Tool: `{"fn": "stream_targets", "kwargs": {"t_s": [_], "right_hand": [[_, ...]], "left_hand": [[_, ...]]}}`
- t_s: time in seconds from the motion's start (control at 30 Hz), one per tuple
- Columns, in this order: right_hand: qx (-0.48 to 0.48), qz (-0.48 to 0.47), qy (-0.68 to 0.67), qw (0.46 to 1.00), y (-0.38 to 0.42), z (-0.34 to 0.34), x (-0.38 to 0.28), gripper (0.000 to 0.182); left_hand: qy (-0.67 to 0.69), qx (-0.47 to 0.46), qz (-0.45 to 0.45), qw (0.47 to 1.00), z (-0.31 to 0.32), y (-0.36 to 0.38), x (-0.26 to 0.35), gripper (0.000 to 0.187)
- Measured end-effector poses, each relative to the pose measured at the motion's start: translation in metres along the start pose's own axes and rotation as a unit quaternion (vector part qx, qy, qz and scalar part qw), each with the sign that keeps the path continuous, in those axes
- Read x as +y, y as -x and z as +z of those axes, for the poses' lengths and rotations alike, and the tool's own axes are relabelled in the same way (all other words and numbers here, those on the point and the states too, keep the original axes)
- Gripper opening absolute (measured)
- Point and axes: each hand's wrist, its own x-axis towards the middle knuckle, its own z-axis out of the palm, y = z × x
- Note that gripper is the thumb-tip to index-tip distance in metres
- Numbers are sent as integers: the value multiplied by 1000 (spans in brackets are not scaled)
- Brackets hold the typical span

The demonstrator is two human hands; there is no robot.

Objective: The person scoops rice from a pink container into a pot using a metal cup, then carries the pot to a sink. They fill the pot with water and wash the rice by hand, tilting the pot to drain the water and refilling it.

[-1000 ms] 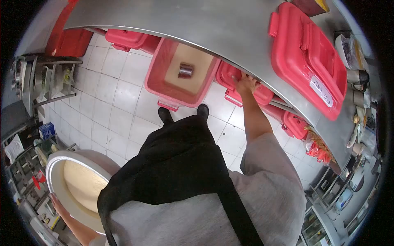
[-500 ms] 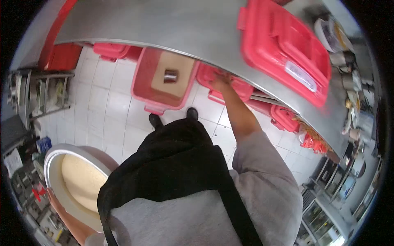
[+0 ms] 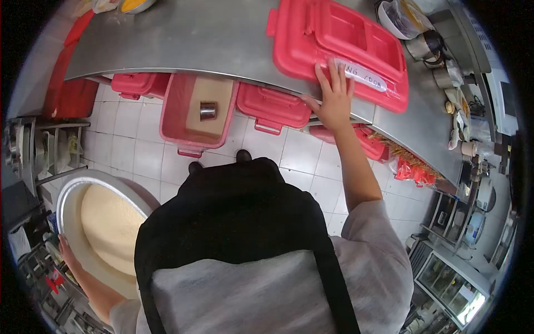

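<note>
My left hand [image 3: 68, 253] is curled against the outer wall of a large round metal pot [image 3: 65, 192], held at my left side. Pale grain [image 3: 108, 225] that looks like rice fills much of the pot. My right hand [image 3: 335, 102] reaches to a red plastic lid [image 3: 289, 39] lying on the steel counter. Its fingers are spread, with the tips at the lid's near edge beside a white handwritten label [image 3: 364, 75]. Below the counter stands an uncovered red bin [image 3: 181, 111] with similar pale grain inside and a metal cup [image 3: 208, 110] lying on the grain.
Closed red bins [image 3: 272, 106] stand under the steel counter [image 3: 183, 39], on both sides of the uncovered one. Bowls and pots [image 3: 424, 47] line the counter's far right. A metal rack [image 3: 61, 139] stands at left, on a white tiled floor [image 3: 300, 147].
My right hand has risen from the closed bin below the counter to the red lid on top. The view has shifted, and my left hand remains at the pot.
</note>
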Motion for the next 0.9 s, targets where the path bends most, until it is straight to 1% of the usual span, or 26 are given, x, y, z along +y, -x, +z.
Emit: {"fn": "stream_targets", "kwargs": {"t_s": [0.1, 0.17, 0.2, 0.23, 0.27, 0.3, 0.33, 0.37, 0.4, 0.43, 0.5, 0.57, 0.6, 0.7, 0.73, 0.77, 0.8, 0.83, 0.87, 0.9], "right_hand": [[-44, 15, -3, 999, 48, -27, 9, 63], [29, 44, -27, 998, 94, -43, 25, 69], [157, 181, -142, 960, 124, -32, 37, 69], [272, 311, -252, 875, 147, -21, 45, 70], [335, 412, -380, 757, 144, -27, 41, 68], [380, 500, -490, 604, 140, -34, 34, 67], [313, 476, -641, 515, 149, -37, 37, 65], [238, 433, -770, 404, 159, -39, 46, 64], [205, 424, -776, 419, 163, -36, 51, 63], [181, 421, -791, 406, 167, -33, 56, 62], [162, 422, -790, 414, 177, -25, 66, 62], [178, 445, -762, 435, 180, -26, 50, 65], [189, 456, -747, 446, 180, -31, 38, 66], [223, 439, -766, 414, 196, -58, -40, 72], [191, 453, -754, 435, 216, -60, -61, 77], [183, 447, -755, 443, 251, -56, -74, 78], [179, 464, -742, 449, 270, -64, -106, 78], [160, 499, -738, 425, 284, -77, -141, 78], [152, 518, -748, 386, 318, -76, -157, 78], [149, 542, -736, 376, 324, -80, -180, 79]], "left_hand": [[66, -29, 26, 997, 1, -19, -10, 64], [51, -27, 20, 998, 11, -14, 3, 64], [43, -25, 16, 999, 16, -15, 10, 64], [67, -32, 29, 997, 17, -22, 6, 63], [88, -34, 41, 995, 14, -30, -1, 63], [75, -48, 73, 993, 12, -36, -6, 61], [60, -61, 105, 991, 8, -43, -3, 59], [-39, -28, 101, 994, 14, -35, 15, 55], [-30, -23, 66, 997, 11, -53, 10, 52], [-90, -31, 153, 984, 7, -74, -2, 51], [-145, -37, 198, 969, 2, -94, -6, 51], [-130, -33, 118, 984, 7, -98, 2, 50], [-176, -87, 194, 961, -7, -133, -22, 51], [-88, -46, 62, 993, 7, -114, -7, 53], [-91, -53, 68, 992, -1, -128, -15, 55], [-110, -53, 74, 990, -14, -142, -22, 55], [-129, -53, 77, 987, -29, -161, -32, 55], [-146, -53, 79, 985, -47, -182, -45, 55], [-87, -102, 106, 985, -75, -234, -78, 53], [-89, -93, 114, 985, -85, -231, -77, 51]]}}
